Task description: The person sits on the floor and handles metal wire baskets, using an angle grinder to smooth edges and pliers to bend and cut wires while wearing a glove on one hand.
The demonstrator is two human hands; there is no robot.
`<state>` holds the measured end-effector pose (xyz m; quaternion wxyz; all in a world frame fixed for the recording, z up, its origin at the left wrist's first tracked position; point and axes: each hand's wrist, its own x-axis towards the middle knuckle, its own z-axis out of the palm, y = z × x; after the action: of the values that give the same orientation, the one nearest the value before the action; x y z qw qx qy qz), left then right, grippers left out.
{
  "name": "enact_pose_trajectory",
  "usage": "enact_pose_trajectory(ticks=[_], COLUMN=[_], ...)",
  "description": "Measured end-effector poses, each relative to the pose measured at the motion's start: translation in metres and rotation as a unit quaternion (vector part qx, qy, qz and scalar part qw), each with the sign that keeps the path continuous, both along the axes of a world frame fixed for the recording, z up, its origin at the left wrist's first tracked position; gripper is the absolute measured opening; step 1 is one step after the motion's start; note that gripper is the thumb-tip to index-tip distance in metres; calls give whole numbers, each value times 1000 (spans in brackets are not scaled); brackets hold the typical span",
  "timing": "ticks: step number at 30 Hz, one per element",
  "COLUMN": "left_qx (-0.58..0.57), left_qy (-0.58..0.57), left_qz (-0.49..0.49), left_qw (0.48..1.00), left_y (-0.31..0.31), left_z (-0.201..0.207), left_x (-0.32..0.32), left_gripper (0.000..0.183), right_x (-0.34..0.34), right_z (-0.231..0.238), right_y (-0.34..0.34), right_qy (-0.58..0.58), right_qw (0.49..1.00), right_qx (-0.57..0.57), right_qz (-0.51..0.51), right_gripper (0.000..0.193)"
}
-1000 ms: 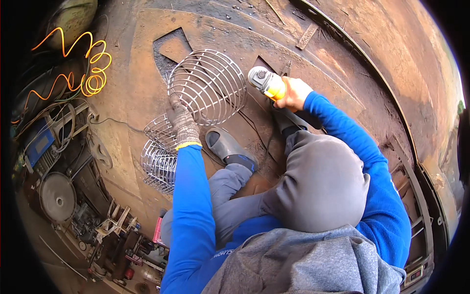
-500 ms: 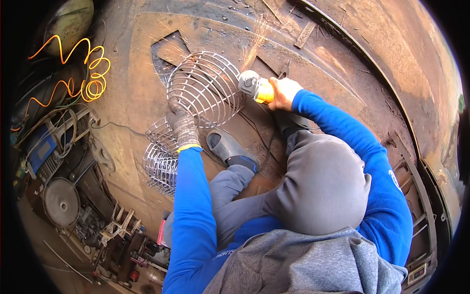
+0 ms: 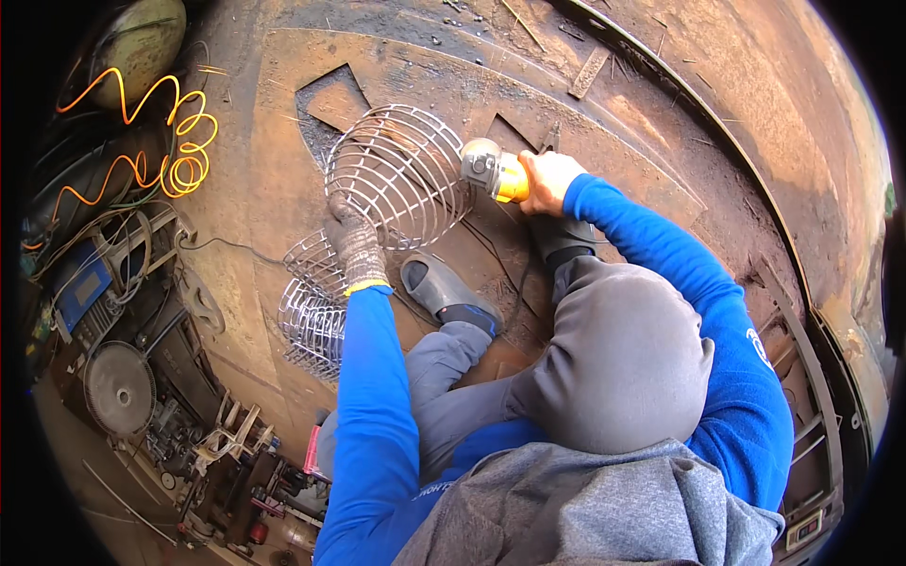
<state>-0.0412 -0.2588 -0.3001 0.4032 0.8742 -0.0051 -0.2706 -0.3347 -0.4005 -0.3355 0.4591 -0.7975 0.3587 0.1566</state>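
My left hand [image 3: 355, 241], in a grey knitted glove with a yellow cuff, is closed on the near left rim of a round metal wire basket [image 3: 385, 174]. The basket lies tilted on its side, with its curved bars showing. My bare right hand [image 3: 550, 182] grips the yellow body of an angle grinder [image 3: 511, 177]. The grinder's metal head is at the basket's right edge; its disc is hidden, so contact cannot be made out. More wire baskets [image 3: 311, 316], nested together, lie beside my left forearm.
My grey shoe [image 3: 439, 283] stands close to the basket on a rusty metal floor [image 3: 250, 203]. A coiled orange hose [image 3: 189, 156], cables, a blue-panelled machine [image 3: 80, 283] and a round disc [image 3: 119, 389] crowd the left. A curved metal rail [image 3: 717, 141] runs along the right.
The bright spray of sparks beyond the grinder head has gone, with only faint streaks left. Both hands, the basket and the grinder have hardly moved.
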Motion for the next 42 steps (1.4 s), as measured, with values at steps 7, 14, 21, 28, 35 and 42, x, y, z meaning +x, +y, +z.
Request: enact_pose_trajectory(ticks=[7, 14, 21, 28, 35, 42], left_qx=[32, 46, 18, 10, 28, -80], left_qy=[-91, -108, -61, -33, -39, 108], left_qz=[-66, -81, -25, -22, -33, 51], left_qw=[993, 990, 998, 999, 998, 990], left_y=[11, 14, 11, 16, 24, 50], left_z=[-12, -8, -14, -14, -30, -63], left_x=[13, 12, 12, 14, 26, 57], left_gripper=[50, 52, 51, 55, 58, 53], right_x=[5, 2, -4, -23, -32, -30], right_z=[-1, -1, -3, -6, -19, -31], right_y=[0, 1, -2, -3, -4, -3], right_qy=[-3, -32, 4, -24, -37, -110], right_qw=[1000, 999, 999, 992, 983, 975], right_qx=[4, -29, 28, 68, 103, 112], right_qz=[6, 18, -21, -102, -146, -154], right_gripper=[53, 52, 59, 57, 59, 61])
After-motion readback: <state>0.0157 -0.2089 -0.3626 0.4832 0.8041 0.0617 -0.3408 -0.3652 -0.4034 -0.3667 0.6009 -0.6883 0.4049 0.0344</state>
